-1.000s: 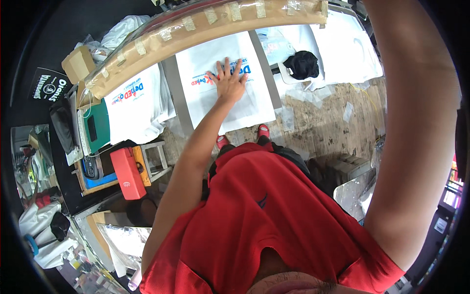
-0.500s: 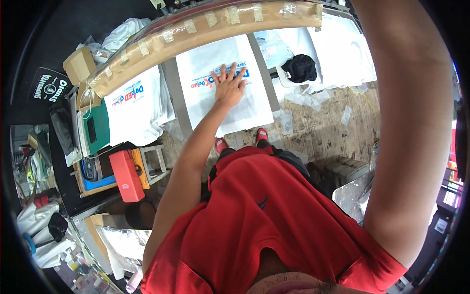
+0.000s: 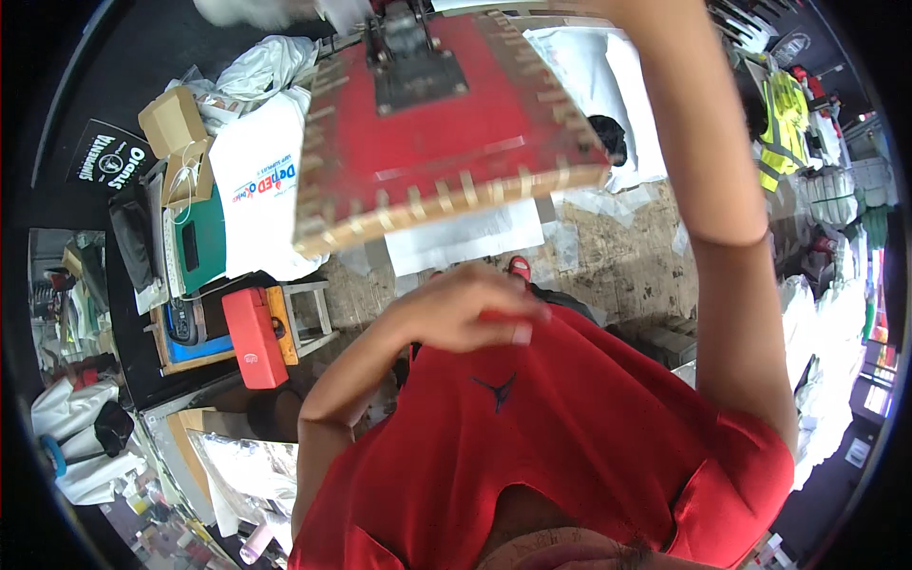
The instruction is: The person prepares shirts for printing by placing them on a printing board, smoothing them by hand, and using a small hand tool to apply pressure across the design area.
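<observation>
A heat press's red upper plate (image 3: pixel 446 142), edged with brown tape, hangs over the sheet spot with a black metal bracket on top. Below its front edge shows the near part of a white printed sheet or bag (image 3: pixel 465 242); the plate hides the rest. My left hand (image 3: pixel 470 309) is drawn back before my red shirt, smeared by motion. Its fingers and thumb look apart, with nothing in them. My right arm (image 3: pixel 722 171) reaches up past the plate's right side. That hand lies beyond the top edge, so its grip cannot be seen.
Left of the press lies a stack of white printed bags (image 3: pixel 252 180), beside an open cardboard box (image 3: pixel 176 123) and a green case (image 3: pixel 201 242). Nearer stands a red box (image 3: pixel 255 337) on a wooden stool. A black cloth item (image 3: pixel 608 141) sits right of the plate. Yellow vests (image 3: pixel 784 123) hang far right.
The taped red plate has come down and toward me, covering the printed sheet. My left hand has left the sheet and pulled back to my chest. My right arm has swung inward.
</observation>
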Available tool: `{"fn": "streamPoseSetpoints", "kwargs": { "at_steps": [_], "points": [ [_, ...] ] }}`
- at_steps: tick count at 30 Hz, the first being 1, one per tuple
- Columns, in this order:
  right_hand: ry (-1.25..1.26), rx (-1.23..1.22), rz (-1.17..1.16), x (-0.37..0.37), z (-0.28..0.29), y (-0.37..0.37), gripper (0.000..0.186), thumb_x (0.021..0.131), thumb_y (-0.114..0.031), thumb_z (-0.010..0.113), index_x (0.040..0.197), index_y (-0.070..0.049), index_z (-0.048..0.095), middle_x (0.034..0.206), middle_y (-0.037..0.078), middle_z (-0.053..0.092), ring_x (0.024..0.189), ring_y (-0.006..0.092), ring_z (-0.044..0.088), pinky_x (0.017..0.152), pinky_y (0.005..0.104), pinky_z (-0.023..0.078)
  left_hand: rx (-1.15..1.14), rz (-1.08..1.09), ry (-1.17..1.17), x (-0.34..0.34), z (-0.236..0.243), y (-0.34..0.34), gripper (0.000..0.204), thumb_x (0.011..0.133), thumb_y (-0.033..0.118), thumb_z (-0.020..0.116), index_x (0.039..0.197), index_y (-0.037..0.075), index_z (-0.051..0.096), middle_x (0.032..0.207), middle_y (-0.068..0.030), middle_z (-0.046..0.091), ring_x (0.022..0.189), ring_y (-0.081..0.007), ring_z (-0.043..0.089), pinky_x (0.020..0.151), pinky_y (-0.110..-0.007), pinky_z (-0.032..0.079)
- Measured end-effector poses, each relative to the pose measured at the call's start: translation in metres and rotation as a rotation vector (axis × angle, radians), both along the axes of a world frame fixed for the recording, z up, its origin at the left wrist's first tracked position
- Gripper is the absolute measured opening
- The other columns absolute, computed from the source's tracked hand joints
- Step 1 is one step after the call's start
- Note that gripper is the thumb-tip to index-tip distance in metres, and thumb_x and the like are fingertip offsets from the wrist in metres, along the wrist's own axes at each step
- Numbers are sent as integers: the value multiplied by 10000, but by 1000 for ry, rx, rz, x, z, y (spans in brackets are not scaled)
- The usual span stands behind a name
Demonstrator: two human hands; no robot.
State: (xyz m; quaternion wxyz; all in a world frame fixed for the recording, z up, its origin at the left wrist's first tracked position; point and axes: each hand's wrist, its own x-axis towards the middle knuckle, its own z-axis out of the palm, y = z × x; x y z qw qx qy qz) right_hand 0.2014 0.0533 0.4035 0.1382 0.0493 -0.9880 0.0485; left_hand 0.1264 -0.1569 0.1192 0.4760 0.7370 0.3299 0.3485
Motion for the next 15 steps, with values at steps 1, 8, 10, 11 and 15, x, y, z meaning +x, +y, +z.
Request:
{"fn": "streamPoseSetpoints", "kwargs": {
  "at_steps": [1, 8, 10, 11, 15],
  "points": [
    [233, -36, 12, -6, -57, -24, 366, 869, -436, 672, 951, -80, 643, 908, 192, 553, 911, 315, 568, 758, 432, 483, 68, -10, -74, -13, 31, -14, 308, 904, 273, 708, 1107, 42, 727, 973, -121, 735, 865, -303, 704, 823, -368, 558],
    [117, -464, -125, 2, -304, -71, 229, 784, -232, 687, 912, -42, 687, 885, 165, 694, 751, 343, 670, 721, 468, 533, 352, 482, 375, -77, 22, 31, 695, 832, 534, 706, 1335, 70, 583, 1362, -180, 551, 1182, -380, 566, 1052, -479, 434],
    [166, -304, -246, 6, -360, -63, 476, 719, -240, 702, 1145, -33, 655, 1145, 165, 679, 1080, 347, 636, 1047, 532, 427, 295, 526, 584, -72, -28, 45, 851, 761, 583, 751, 1439, 132, 504, 1503, -188, 430, 1287, -373, 502, 1098, -489, 394],
    [159, -315, -259, 4, -363, -61, 476, 719, -240, 702, 1145, -33, 655, 1145, 165, 679, 1080, 347, 636, 1047, 532, 427, 298, 573, 666, -69, -40, 52, 910, 708, 573, 803, 1459, 165, 491, 1528, -184, 403, 1325, -359, 485, 1109, -494, 386],
    [26, -255, -365, -5, -366, -60, 805, 776, -426, 662, 1452, -33, 470, 1514, 226, 392, 1468, 410, 241, 1202, 595, 156, 353, 652, 696, -70, -51, 59, 991, 701, 743, 714, 1455, 136, 500, 1549, -258, 344, 1428, -447, 329, 1171, -606, 203]
  ]
}}
